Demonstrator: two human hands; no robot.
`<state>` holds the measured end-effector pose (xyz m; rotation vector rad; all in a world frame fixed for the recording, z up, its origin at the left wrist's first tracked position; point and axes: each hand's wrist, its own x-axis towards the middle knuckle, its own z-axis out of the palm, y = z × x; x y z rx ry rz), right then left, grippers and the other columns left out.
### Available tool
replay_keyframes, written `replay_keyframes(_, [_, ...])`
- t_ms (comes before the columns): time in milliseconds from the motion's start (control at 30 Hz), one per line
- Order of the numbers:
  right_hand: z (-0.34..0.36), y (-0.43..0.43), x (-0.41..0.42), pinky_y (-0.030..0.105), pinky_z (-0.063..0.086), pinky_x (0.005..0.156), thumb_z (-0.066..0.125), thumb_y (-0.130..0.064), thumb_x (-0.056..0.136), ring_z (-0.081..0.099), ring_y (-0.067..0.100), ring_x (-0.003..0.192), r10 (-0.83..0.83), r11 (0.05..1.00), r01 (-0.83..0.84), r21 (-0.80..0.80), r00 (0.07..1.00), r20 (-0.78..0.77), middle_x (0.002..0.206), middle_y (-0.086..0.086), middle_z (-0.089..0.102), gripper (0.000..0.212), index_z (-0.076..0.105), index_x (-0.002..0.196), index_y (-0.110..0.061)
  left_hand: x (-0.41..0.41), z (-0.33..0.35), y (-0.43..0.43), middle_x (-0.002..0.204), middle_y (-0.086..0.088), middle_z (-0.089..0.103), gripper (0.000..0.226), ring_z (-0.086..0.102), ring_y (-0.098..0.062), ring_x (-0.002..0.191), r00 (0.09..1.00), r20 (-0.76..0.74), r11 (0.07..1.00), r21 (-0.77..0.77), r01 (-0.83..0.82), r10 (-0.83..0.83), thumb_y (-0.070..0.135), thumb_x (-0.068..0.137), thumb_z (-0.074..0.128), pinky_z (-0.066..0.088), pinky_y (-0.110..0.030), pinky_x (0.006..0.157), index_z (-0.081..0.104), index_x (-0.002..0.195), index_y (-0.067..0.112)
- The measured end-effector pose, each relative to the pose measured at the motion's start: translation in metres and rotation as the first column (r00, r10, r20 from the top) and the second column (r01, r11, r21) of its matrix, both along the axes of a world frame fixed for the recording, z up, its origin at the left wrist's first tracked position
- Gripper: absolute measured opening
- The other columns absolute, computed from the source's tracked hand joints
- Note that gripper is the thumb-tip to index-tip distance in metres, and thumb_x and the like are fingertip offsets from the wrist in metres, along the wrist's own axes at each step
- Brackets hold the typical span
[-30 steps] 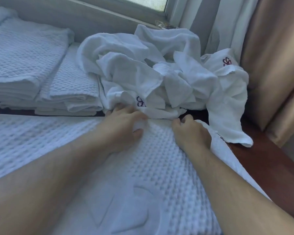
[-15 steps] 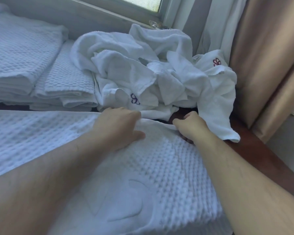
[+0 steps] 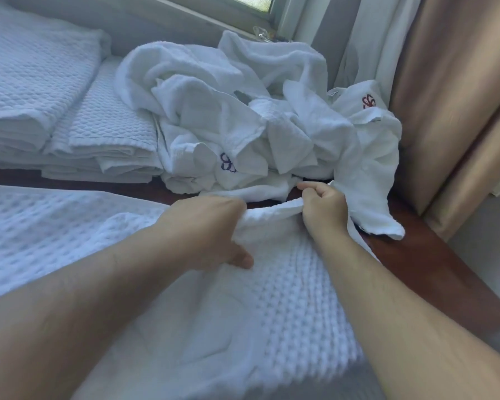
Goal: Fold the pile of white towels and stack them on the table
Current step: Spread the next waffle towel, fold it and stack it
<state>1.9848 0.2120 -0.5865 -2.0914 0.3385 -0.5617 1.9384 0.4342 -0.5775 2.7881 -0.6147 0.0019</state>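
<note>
A white waffle-weave towel (image 3: 286,284) lies spread on the dark wooden table (image 3: 433,272) in front of me. My left hand (image 3: 205,229) grips its far edge, fingers curled over the hem and thumb on top. My right hand (image 3: 324,209) pinches the same edge a little to the right and lifts it off the table. Behind the hands sits a crumpled pile of white towels (image 3: 243,111) with small embroidered logos. Stacks of folded waffle towels (image 3: 41,90) stand at the back left.
A window sill and grey wall run along the back. White and beige curtains (image 3: 451,96) hang at the right, close to the table's corner. One loose towel from the pile droops toward the table's right edge (image 3: 370,197).
Both hands have closed on the far edge of the spread towel and raised it slightly; the edge lay flat under them a second ago. The view has shifted a little.
</note>
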Motion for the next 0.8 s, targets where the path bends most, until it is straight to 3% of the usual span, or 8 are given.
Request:
replay_keyframes(100, [0.012, 0.0, 0.001, 0.001, 0.037, 0.052, 0.052, -0.011, 0.094, 0.059, -0.008, 0.069, -0.023, 0.999, 0.022, 0.046, 0.999, 0.035, 0.08, -0.019, 0.067, 0.027, 0.075, 0.106, -0.019, 0.002, -0.002, -0.003, 0.081, 0.01, 0.051, 0.056, 0.053, -0.021, 0.08, 0.994, 0.111, 0.999, -0.029, -0.013, 0.017, 0.067, 0.069, 0.077, 0.032, -0.033, 0.053, 0.043, 0.089, 0.026])
replay_keyframes(167, [0.018, 0.002, -0.011, 0.003, 0.039, 0.054, 0.052, -0.012, 0.096, 0.055, -0.008, 0.059, -0.037, 0.999, 0.031, 0.032, 0.976, 0.216, 0.067, -0.023, 0.064, 0.027, 0.074, 0.111, -0.019, 0.0, -0.003, -0.002, 0.075, 0.008, 0.046, 0.055, 0.051, -0.025, 0.074, 0.971, 0.233, 0.999, -0.037, -0.04, 0.047, 0.063, 0.074, 0.075, 0.025, -0.034, 0.05, 0.036, 0.088, 0.027])
replay_keyframes(300, [0.014, 0.007, -0.056, 0.003, 0.042, 0.067, 0.056, -0.016, 0.101, 0.059, -0.013, 0.074, -0.073, 0.993, 0.109, -0.045, 0.867, 0.494, 0.081, -0.023, 0.062, 0.025, 0.065, 0.124, -0.018, -0.005, -0.008, -0.001, 0.083, 0.005, 0.06, 0.042, 0.061, -0.027, 0.079, 0.863, 0.504, 0.998, 0.063, 0.007, -0.038, 0.048, 0.084, 0.071, 0.028, -0.035, 0.064, 0.037, 0.091, 0.024])
replay_keyframes(433, [-0.008, -0.007, -0.088, 0.012, 0.042, 0.055, 0.059, -0.027, 0.096, 0.061, 0.005, 0.072, -0.136, 0.988, 0.144, -0.058, 0.983, 0.121, 0.085, -0.009, 0.064, 0.011, 0.062, 0.105, -0.021, -0.016, -0.009, -0.004, 0.071, -0.002, 0.055, 0.016, 0.055, -0.028, 0.064, 0.719, 0.652, 0.968, 0.22, 0.122, -0.239, 0.002, 0.077, 0.057, 0.034, -0.036, 0.06, 0.056, 0.085, 0.016])
replay_keyframes(533, [-0.006, -0.013, -0.094, 0.028, 0.043, 0.057, 0.059, -0.045, 0.092, 0.057, 0.008, 0.074, -0.089, 0.978, 0.065, -0.2, 0.989, -0.115, 0.091, -0.009, 0.061, 0.028, 0.052, 0.113, -0.027, -0.022, -0.005, -0.004, 0.067, -0.002, 0.05, 0.022, 0.052, -0.026, 0.061, 0.57, 0.754, 0.941, 0.315, 0.121, -0.326, -0.004, 0.079, 0.046, 0.037, -0.037, 0.059, 0.058, 0.081, 0.015])
replay_keyframes(633, [-0.005, -0.004, -0.098, 0.028, 0.046, 0.073, 0.056, -0.05, 0.094, 0.059, 0.006, 0.082, 0.135, 0.977, -0.151, -0.149, 0.985, -0.112, 0.094, -0.014, 0.064, 0.044, 0.045, 0.136, -0.041, -0.027, -0.005, -0.005, 0.068, -0.001, 0.046, 0.029, 0.049, -0.024, 0.063, 0.501, 0.771, 0.906, 0.419, 0.067, -0.394, -0.005, 0.086, 0.039, 0.035, -0.036, 0.062, 0.057, 0.081, 0.017])
replay_keyframes(733, [-0.014, -0.001, -0.098, 0.015, 0.043, 0.065, 0.056, -0.047, 0.096, 0.062, 0.002, 0.072, 0.213, 0.963, -0.219, -0.16, 0.976, -0.05, 0.075, -0.003, 0.069, 0.029, 0.059, 0.124, -0.041, -0.033, 0.002, -0.006, 0.069, 0.0, 0.047, 0.033, 0.049, -0.022, 0.064, 0.495, 0.76, 0.886, 0.462, 0.043, -0.421, -0.004, 0.087, 0.036, 0.036, -0.035, 0.063, 0.059, 0.082, 0.019])
replay_keyframes(800, [-0.015, -0.002, -0.096, 0.008, 0.04, 0.065, 0.055, -0.044, 0.097, 0.06, -0.008, 0.079, 0.173, 0.964, -0.171, -0.203, 0.985, -0.006, 0.077, -0.012, 0.066, 0.021, 0.064, 0.114, -0.035, -0.037, 0.005, -0.008, 0.075, 0.002, 0.05, 0.025, 0.053, -0.022, 0.07, 0.581, 0.714, 0.888, 0.459, 0.034, -0.391, 0.002, 0.082, 0.045, 0.036, -0.036, 0.069, 0.06, 0.089, 0.021])
